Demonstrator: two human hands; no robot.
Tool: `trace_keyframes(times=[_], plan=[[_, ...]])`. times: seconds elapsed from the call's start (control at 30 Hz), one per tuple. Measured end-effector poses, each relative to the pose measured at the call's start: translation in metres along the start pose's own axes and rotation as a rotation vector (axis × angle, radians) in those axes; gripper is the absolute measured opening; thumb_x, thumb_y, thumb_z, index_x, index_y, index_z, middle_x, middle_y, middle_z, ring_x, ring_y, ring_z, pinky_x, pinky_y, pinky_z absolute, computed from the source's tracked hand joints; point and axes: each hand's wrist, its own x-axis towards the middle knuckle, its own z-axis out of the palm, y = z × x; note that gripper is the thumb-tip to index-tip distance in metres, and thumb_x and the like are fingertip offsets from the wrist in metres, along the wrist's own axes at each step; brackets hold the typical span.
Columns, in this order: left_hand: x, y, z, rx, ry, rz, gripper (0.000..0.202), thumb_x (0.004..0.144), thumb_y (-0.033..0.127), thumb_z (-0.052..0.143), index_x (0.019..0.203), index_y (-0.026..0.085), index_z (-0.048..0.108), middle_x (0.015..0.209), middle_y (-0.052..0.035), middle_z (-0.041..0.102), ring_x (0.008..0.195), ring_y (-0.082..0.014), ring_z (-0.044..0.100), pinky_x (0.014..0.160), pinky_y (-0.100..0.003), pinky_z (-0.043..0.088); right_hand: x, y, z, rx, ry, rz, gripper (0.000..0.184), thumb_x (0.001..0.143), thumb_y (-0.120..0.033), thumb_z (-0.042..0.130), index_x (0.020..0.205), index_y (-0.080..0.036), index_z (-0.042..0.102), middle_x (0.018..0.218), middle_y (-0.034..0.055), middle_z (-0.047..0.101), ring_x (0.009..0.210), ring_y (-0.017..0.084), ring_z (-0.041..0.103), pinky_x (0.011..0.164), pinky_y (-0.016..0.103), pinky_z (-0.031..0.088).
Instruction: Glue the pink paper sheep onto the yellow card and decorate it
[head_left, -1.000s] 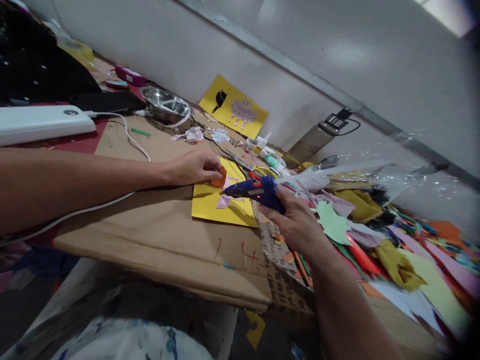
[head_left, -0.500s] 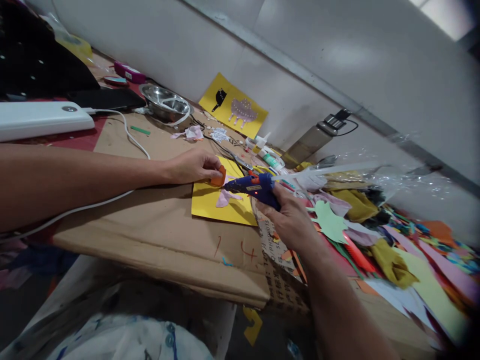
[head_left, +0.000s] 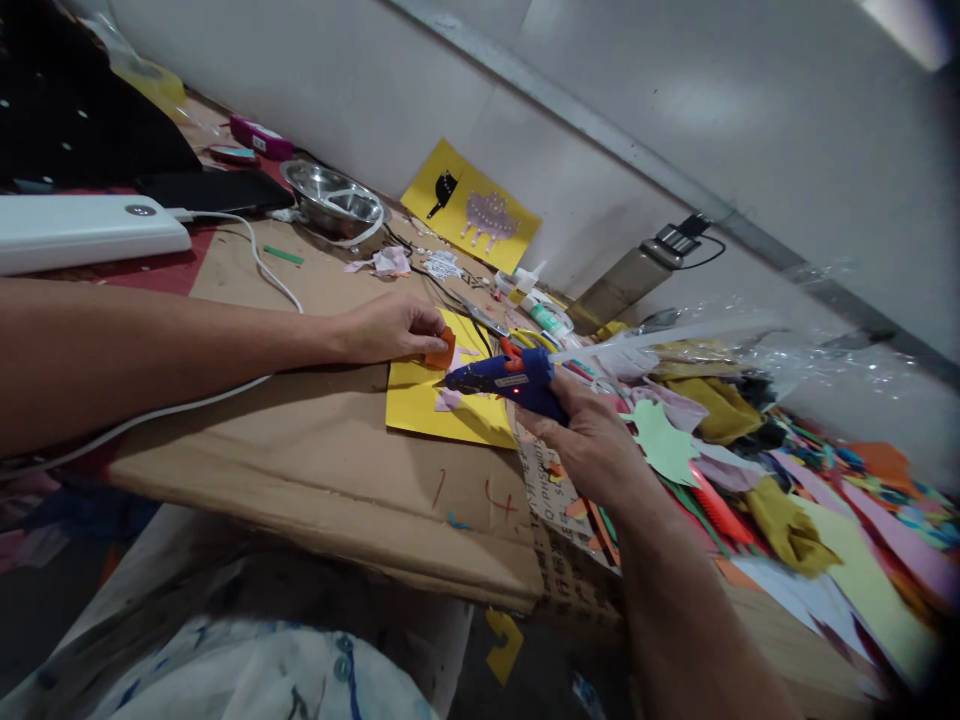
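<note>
A yellow card (head_left: pixel 416 412) lies flat on the cardboard, with pinkish-purple cutout pieces (head_left: pixel 448 400) on it. My left hand (head_left: pixel 401 328) pinches a small orange piece (head_left: pixel 441 350) over the card's upper left part; its exact kind I cannot make out. In my right hand (head_left: pixel 592 430) is a blue hot glue gun (head_left: pixel 510 378), its red light lit and a long clear glue stick (head_left: pixel 667 332) sticking out of the back. The gun's nozzle points left, just below the orange piece and over the card. Part of the purple cutout is hidden behind the gun.
Behind stand a metal bowl (head_left: pixel 330 200), a decorated yellow card (head_left: pixel 472 205) against the wall and a grey bottle (head_left: pixel 637 275). Scissors (head_left: pixel 484 318) and glue bottles lie beyond the work. Felt and paper scraps (head_left: pixel 664 440) heap up at right. A white cable (head_left: pixel 251 250) crosses under my left arm.
The glue gun's nozzle has shifted slightly left and down, from beside the orange piece to below it. My left hand keeps its pinch on the orange piece.
</note>
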Motion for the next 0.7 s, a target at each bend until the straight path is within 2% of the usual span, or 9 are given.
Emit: trace_keyframes(times=[0.33, 0.57, 0.7], plan=[[0.0, 0.002, 0.0, 0.012, -0.001, -0.007, 0.027, 0.079, 0.034, 0.058, 0.088, 0.013, 0.071, 0.085, -0.0033, 0.073, 0.078, -0.0149, 0.064, 0.073, -0.024, 0.047, 0.0, -0.001, -0.001, -0.046, 0.032, 0.008, 0.021, 0.083, -0.032, 0.055, 0.099, -0.02, 0.06, 0.087, 0.0029, 0.063, 0.077, 0.02, 0.054, 0.068, 0.031, 0.041], [0.0, 0.002, 0.0, 0.02, -0.01, -0.007, 0.026, 0.08, 0.033, 0.057, 0.09, 0.013, 0.071, 0.087, -0.0038, 0.073, 0.079, -0.0145, 0.064, 0.075, -0.024, 0.046, 0.002, -0.003, 0.004, -0.013, 0.033, -0.03, 0.026, 0.083, -0.03, 0.056, 0.107, -0.019, 0.06, 0.094, 0.0047, 0.065, 0.083, 0.022, 0.056, 0.071, 0.034, 0.043], [0.0, 0.003, 0.0, 0.013, -0.015, 0.002, 0.025, 0.08, 0.031, 0.057, 0.089, 0.013, 0.071, 0.081, -0.0027, 0.072, 0.073, -0.0126, 0.063, 0.072, -0.023, 0.046, 0.005, -0.006, 0.01, 0.025, 0.034, -0.054, 0.033, 0.082, -0.025, 0.056, 0.115, -0.021, 0.06, 0.102, 0.0047, 0.066, 0.089, 0.023, 0.057, 0.077, 0.035, 0.045]])
